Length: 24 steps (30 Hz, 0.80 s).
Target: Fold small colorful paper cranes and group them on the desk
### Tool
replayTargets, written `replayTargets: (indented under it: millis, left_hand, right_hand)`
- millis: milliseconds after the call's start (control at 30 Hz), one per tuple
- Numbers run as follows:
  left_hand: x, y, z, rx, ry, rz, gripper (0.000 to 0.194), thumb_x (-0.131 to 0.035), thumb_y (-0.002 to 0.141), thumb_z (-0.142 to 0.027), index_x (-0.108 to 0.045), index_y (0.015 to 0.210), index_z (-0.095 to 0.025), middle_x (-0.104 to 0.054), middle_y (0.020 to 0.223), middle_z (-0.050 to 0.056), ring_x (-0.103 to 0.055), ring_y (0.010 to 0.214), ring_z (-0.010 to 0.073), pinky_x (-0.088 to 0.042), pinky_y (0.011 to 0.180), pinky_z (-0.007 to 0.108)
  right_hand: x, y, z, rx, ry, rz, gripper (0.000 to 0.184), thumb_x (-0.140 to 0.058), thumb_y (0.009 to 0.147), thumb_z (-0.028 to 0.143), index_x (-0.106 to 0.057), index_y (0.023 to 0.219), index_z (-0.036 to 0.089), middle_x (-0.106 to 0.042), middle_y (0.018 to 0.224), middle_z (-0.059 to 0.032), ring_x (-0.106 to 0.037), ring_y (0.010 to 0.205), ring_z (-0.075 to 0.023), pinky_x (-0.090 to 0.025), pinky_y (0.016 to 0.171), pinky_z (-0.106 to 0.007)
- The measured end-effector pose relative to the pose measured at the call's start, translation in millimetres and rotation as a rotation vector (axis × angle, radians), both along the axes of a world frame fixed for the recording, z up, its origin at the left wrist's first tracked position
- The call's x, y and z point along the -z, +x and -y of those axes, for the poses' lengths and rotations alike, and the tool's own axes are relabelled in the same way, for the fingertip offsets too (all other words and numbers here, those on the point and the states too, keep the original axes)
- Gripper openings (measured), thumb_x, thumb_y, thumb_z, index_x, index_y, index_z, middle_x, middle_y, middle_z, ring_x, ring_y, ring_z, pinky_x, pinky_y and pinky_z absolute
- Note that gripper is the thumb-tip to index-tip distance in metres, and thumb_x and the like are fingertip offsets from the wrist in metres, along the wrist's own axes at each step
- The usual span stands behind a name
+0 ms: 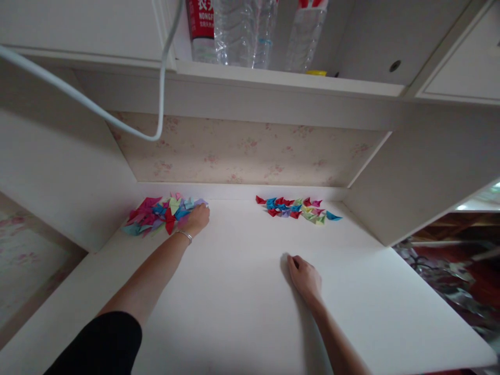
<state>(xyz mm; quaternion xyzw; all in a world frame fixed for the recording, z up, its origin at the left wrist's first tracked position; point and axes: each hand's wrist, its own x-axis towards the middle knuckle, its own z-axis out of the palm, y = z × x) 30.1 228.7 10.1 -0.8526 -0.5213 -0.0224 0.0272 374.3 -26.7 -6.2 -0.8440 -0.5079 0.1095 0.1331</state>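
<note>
A heap of colourful folded paper pieces (156,212) lies at the far left of the white tabletop. At its right edge is my left hand (197,219), fingers curled down against the heap. A pale purple folded paper (200,202) shows just past those fingers; what they hold is hidden. My right hand (307,278) rests on the tabletop right of the middle, loosely closed, with nothing seen in it. Beyond it, apart from the hand, small folded papers (296,208) in red, blue, green and purple lie in rough rows.
A white shelf (289,83) overhangs the back of the tabletop (234,291), with clear plastic bottles (236,34) on it. A white cable (78,99) hangs down at upper left. Side panels (422,172) close in the desk, and a flowered wall (242,153) stands behind.
</note>
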Motion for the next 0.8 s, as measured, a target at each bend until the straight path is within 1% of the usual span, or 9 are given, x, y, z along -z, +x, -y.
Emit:
replayTargets:
  millis: [167, 300, 400, 467, 533, 600, 700, 767, 800]
  left_hand:
    - [-2.2, 3.3, 3.2, -0.105, -0.031, -0.078, 0.034, -0.056, 0.090, -0.033, -0.056, 0.119, -0.015, -0.059, 0.118, 0.009, -0.060, 0.100, 0.0209, -0.052, 0.085, 0.042]
    - [-12.5, 3.7, 9.2, -0.159, -0.021, -0.085, 0.032, -0.056, 0.090, -0.033, -0.057, 0.117, -0.015, -0.060, 0.115, 0.009, -0.061, 0.099, 0.0204, -0.052, 0.084, 0.042]
    - [-23.4, 0.8, 12.6, -0.185, 0.031, -0.062, 0.022, -0.049, 0.092, -0.018, -0.062, 0.107, -0.010, -0.064, 0.108, 0.013, -0.062, 0.101, 0.0240, -0.051, 0.085, 0.041]
    - [-30.7, -1.7, 13.7, -0.201, 0.077, -0.041, 0.027, -0.041, 0.089, -0.007, -0.064, 0.104, -0.006, -0.064, 0.106, 0.019, -0.062, 0.102, 0.0281, -0.051, 0.083, 0.041]
    - [-36.4, -2.6, 15.6, -0.199, 0.113, -0.025, 0.034, -0.036, 0.086, -0.002, -0.064, 0.105, -0.004, -0.062, 0.111, 0.023, -0.062, 0.101, 0.0301, -0.051, 0.082, 0.043]
    - [-38.8, 0.0, 21.6, -0.163, 0.133, -0.011, 0.038, -0.035, 0.085, 0.000, -0.064, 0.109, -0.004, -0.058, 0.122, 0.024, -0.061, 0.105, 0.0295, -0.050, 0.086, 0.043]
    - [-32.7, 10.8, 47.3, -0.070, 0.140, 0.006, 0.043, -0.038, 0.082, 0.001, -0.062, 0.117, -0.008, -0.047, 0.140, 0.019, -0.056, 0.115, 0.0254, -0.044, 0.097, 0.038]
    - [-21.4, 18.8, 78.1, -0.006, 0.140, 0.035, 0.044, -0.040, 0.084, -0.003, -0.060, 0.121, -0.012, -0.044, 0.145, 0.014, -0.054, 0.119, 0.0231, -0.042, 0.101, 0.035]
    - [-14.1, 21.4, 96.7, 0.039, 0.158, 0.098, 0.042, -0.040, 0.086, -0.007, -0.060, 0.122, -0.014, -0.045, 0.144, 0.012, -0.052, 0.122, 0.0238, -0.040, 0.103, 0.036]
  right_hand:
    - [-1.1, 0.2, 0.3, -0.007, 0.002, -0.005, 0.048, -0.030, 0.094, 0.053, -0.070, 0.092, 0.027, -0.072, 0.090, -0.0046, -0.064, 0.082, -0.0198, -0.033, 0.060, -0.027]
    - [-0.1, 0.8, -0.4, -0.002, -0.007, 0.000, 0.049, -0.028, 0.094, 0.055, -0.069, 0.092, 0.027, -0.072, 0.089, -0.0044, -0.064, 0.081, -0.0205, -0.032, 0.059, -0.027]
    - [1.6, 1.5, -0.7, 0.004, -0.015, -0.001, 0.050, -0.028, 0.094, 0.055, -0.069, 0.092, 0.028, -0.072, 0.088, -0.0048, -0.064, 0.080, -0.0208, -0.033, 0.059, -0.027]
    - [2.7, 2.0, -0.7, -0.001, -0.009, -0.001, 0.049, -0.028, 0.094, 0.055, -0.069, 0.092, 0.028, -0.072, 0.089, -0.0050, -0.065, 0.081, -0.0208, -0.033, 0.060, -0.027]
    - [3.3, 2.5, -0.6, -0.008, -0.002, 0.000, 0.049, -0.028, 0.094, 0.054, -0.069, 0.092, 0.027, -0.072, 0.090, -0.0051, -0.065, 0.081, -0.0207, -0.033, 0.060, -0.027]
    - [3.4, 2.8, -0.3, -0.013, 0.005, 0.001, 0.050, -0.027, 0.094, 0.054, -0.069, 0.090, 0.027, -0.072, 0.089, -0.0053, -0.065, 0.080, -0.0205, -0.033, 0.059, -0.027]
    - [3.6, 3.0, 1.0, -0.015, 0.027, 0.003, 0.051, -0.026, 0.094, 0.054, -0.068, 0.087, 0.026, -0.072, 0.086, -0.0050, -0.064, 0.077, -0.0202, -0.032, 0.058, -0.027]
    - [4.6, 2.9, 3.2, -0.023, 0.055, -0.005, 0.050, -0.027, 0.094, 0.054, -0.068, 0.085, 0.026, -0.072, 0.086, -0.0043, -0.064, 0.077, -0.0199, -0.033, 0.058, -0.027]
    - [5.5, 2.8, 4.8, -0.031, 0.073, -0.014, 0.050, -0.027, 0.094, 0.053, -0.067, 0.085, 0.026, -0.072, 0.086, -0.0038, -0.064, 0.077, -0.0197, -0.034, 0.059, -0.027]
